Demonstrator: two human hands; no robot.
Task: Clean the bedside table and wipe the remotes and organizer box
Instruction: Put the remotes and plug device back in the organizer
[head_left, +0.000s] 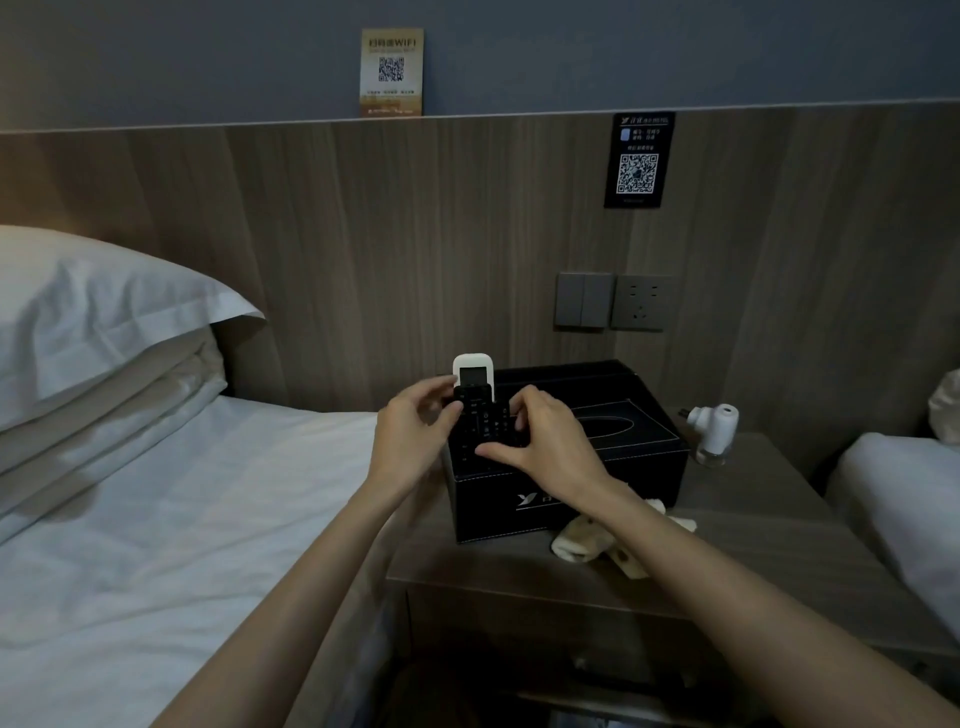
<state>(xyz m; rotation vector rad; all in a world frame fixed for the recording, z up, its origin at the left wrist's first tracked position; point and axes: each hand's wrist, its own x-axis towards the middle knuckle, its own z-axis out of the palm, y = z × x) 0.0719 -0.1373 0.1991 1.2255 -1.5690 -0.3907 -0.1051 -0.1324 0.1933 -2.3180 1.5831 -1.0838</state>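
Centre frame: our left hand and right hand pinch the black remote, upright before the white remote in the organizer box on the bench, likely seating or lifting it.

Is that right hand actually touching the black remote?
Touching. The head view shows the right hand with its thumb lying across the lower face of the black remote and its fingers curled over the remote's right edge, no gap visible.
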